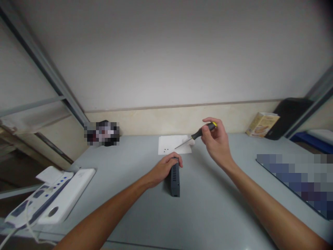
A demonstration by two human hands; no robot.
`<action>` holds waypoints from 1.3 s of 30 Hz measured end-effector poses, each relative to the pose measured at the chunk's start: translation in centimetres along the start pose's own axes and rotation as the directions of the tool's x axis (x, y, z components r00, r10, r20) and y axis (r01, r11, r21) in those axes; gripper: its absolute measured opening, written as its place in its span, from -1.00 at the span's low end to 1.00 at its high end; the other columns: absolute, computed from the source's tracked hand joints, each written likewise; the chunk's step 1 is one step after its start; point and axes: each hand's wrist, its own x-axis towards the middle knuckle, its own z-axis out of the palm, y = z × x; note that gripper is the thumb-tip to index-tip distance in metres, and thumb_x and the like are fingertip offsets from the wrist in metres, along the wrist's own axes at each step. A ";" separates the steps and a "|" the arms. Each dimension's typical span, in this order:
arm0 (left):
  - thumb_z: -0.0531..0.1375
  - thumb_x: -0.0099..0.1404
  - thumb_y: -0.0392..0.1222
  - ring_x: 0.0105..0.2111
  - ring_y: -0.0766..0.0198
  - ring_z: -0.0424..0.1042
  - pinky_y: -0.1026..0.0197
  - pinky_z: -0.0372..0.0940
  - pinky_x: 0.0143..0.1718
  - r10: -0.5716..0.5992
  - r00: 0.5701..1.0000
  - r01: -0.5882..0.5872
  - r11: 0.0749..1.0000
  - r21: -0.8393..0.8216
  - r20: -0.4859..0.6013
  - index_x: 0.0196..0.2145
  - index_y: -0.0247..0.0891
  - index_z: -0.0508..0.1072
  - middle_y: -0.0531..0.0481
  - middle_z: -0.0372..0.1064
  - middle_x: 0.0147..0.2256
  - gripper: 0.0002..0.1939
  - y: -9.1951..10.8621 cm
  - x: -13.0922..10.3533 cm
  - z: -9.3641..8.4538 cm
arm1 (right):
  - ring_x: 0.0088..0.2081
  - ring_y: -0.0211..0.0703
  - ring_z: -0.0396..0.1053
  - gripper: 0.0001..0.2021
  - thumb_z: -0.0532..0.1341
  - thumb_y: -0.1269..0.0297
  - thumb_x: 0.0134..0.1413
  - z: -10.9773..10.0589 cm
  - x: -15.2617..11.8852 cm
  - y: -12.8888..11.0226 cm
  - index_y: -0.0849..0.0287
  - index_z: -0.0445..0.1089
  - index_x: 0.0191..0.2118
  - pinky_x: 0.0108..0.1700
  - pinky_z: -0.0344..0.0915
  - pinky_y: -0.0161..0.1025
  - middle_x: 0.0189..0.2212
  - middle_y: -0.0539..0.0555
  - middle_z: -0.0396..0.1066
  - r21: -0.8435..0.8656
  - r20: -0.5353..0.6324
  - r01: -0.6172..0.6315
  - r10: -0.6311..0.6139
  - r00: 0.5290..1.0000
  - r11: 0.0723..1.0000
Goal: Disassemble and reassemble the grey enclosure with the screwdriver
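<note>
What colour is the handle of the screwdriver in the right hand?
Black with a yellow end cap, seen in the head view: the screwdriver is held in the right hand.

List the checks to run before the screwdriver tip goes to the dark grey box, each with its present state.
1. Left hand steadies the dark grey slotted rectangular box on the grey table: ok, it grips the far end.
2. Right hand holds the black-and-yellow-handled screwdriver: ok, pinched at the handle.
3. Tip on the box: not ok, the shaft hangs above the white paper sheet, apart from the box.
4. Small dark specks on the sheet, possibly screws, kept clear of the tip: cannot tell, too small.
5. Screw to work on located: cannot tell, none visible on the box.
</note>
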 end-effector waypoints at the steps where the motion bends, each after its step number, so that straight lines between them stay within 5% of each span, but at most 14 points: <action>1: 0.07 0.38 -0.15 -0.29 0.25 0.30 0.23 0.17 -0.25 -0.011 1.000 0.011 1.000 -0.007 0.011 -0.27 -0.25 0.42 -0.01 0.39 -0.28 -0.83 -0.1 0.0 0.0 | -0.57 -0.30 0.06 -0.62 0.28 -0.06 0.25 0.0 -0.1 0.0 -0.01 0.29 0.04 -0.57 0.01 -0.31 -0.49 -0.13 0.08 -0.009 0.004 0.006 -0.006 1.000 1.000; 6: 0.10 0.35 -0.16 -0.32 0.26 0.30 0.23 0.16 -0.27 -0.040 0.999 0.042 0.997 -0.061 0.031 -0.27 -0.24 0.43 0.00 0.39 -0.29 -0.85 -0.1 0.1 0.2 | -0.56 -0.27 0.13 -0.56 0.33 0.03 0.23 0.2 -0.5 0.1 -0.05 0.18 0.11 -0.55 0.05 -0.30 -0.48 -0.13 0.17 -0.029 0.015 0.024 -0.023 1.000 0.999; 13: 0.10 0.37 -0.15 -0.22 0.20 0.35 0.19 0.19 -0.12 0.019 0.999 -0.011 0.986 -0.167 0.048 -0.25 -0.26 0.44 -0.03 0.39 -0.30 -0.83 -0.1 0.1 0.2 | -0.46 -0.24 0.21 -0.71 0.23 0.02 0.33 0.0 -0.6 -0.3 0.01 0.31 0.06 -0.42 0.18 -0.27 -0.43 -0.07 0.20 -0.123 -0.039 0.096 -0.101 0.994 0.988; 21: 0.08 0.36 -0.09 -0.22 0.16 0.33 0.17 0.19 -0.12 0.019 0.996 0.001 0.976 -0.220 0.089 -0.24 -0.28 0.43 -0.09 0.37 -0.29 -0.77 0.3 -0.2 0.3 | -0.48 -0.24 0.20 -0.72 0.21 0.04 0.34 0.1 -1.1 -0.1 0.01 0.37 0.07 -0.46 0.18 -0.27 -0.41 -0.05 0.20 -0.265 0.057 0.149 -0.139 0.989 0.953; 27: 0.07 0.35 -0.09 -0.24 0.16 0.32 0.16 0.18 -0.12 0.005 0.996 0.013 0.977 -0.212 0.085 -0.26 -0.27 0.43 -0.08 0.37 -0.30 -0.78 0.2 -0.1 0.3 | -0.47 -0.23 0.24 -0.75 0.20 0.06 0.36 0.2 -1.0 -0.7 0.01 0.38 0.05 -0.43 0.24 -0.26 -0.42 -0.05 0.21 -0.209 -0.053 0.174 -0.189 0.981 0.962; 39: 0.04 0.40 -0.12 -0.22 0.19 0.33 0.18 0.17 -0.10 0.015 0.994 0.010 0.972 -0.235 0.106 -0.23 -0.28 0.42 -0.06 0.38 -0.29 -0.78 -0.3 0.0 0.2 | -0.48 -0.25 0.15 -0.76 0.20 0.09 0.36 0.6 -1.4 -0.7 0.01 0.38 0.05 -0.44 0.17 -0.28 -0.43 -0.07 0.15 -0.202 0.024 0.138 -0.135 0.990 0.970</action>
